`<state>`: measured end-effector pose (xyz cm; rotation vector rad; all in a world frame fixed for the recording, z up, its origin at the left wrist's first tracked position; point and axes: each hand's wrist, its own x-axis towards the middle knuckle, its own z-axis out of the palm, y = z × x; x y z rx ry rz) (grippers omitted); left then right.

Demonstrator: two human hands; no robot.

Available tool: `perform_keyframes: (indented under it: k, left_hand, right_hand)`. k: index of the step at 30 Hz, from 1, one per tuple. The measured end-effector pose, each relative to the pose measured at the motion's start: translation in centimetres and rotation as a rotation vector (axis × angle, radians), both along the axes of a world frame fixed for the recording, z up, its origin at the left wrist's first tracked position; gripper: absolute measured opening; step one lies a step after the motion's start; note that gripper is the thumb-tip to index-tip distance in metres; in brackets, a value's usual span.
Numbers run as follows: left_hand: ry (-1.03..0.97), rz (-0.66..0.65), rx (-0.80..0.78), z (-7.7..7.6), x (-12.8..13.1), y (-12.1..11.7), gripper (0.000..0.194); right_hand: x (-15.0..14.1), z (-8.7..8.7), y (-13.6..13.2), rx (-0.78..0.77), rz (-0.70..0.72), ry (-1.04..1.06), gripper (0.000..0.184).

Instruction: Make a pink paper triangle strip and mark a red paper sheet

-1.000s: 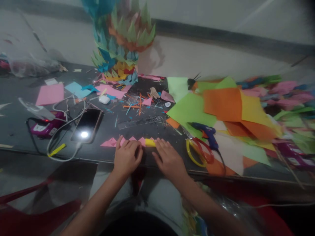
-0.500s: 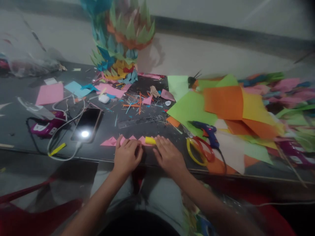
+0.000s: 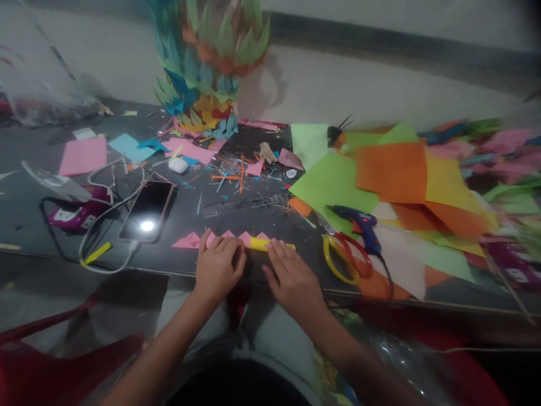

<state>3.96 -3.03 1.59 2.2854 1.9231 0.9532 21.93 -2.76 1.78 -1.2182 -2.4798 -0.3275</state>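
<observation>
A pink folded-paper strip (image 3: pixel 186 241) with pointed triangles lies along the front part of the black table. My left hand (image 3: pixel 220 265) rests over its middle, fingers bent down onto the paper and thumb curled in. A yellow paper strip (image 3: pixel 258 243) lies along the right part of the pink one. Across it, my right hand (image 3: pixel 296 275) is laid with its fingers stretched out flat, hiding part of the yellow strip. The yellow strip's right end shows past the fingertips.
Right of my hands are scissors (image 3: pixel 327 262) with yellow and red handles, a blue glue gun (image 3: pixel 359 221) and coloured paper sheets (image 3: pixel 391 175). A lit phone (image 3: pixel 149 208) on a cable lies left. Behind stand a folded-paper sculpture (image 3: pixel 203 84) and scattered scraps.
More of the yellow strip shows now, stretching to the right beneath my right fingers. My right hand has shifted slightly right; the left stays on the pink strip.
</observation>
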Motion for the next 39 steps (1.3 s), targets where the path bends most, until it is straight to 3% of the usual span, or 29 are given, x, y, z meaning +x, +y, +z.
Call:
perform_keyframes:
  k: [11, 21, 34, 39]
  left_hand:
    - [-0.01, -0.002, -0.008, -0.1, 0.0, 0.0, 0.011]
    - [0.0, 0.001, 0.007, -0.2, -0.1, 0.1, 0.011]
    - [-0.025, -0.007, -0.022, 0.1, 0.1, 0.2, 0.009]
    - [-0.065, -0.011, 0.011, 0.2, 0.4, 0.4, 0.011]
  right_hand:
    - [0.2, 0.5, -1.4, 0.028, 0.03, 0.003, 0.033]
    - [-0.1, 0.2, 2.9, -0.029, 0.004, 0.07, 0.038]
    - [0.6, -0.2, 7.3, -0.294, -0.093, 0.259, 0.035]
    - [1.1, -0.3, 7.6, -0.218, -0.159, 0.338, 0.033]
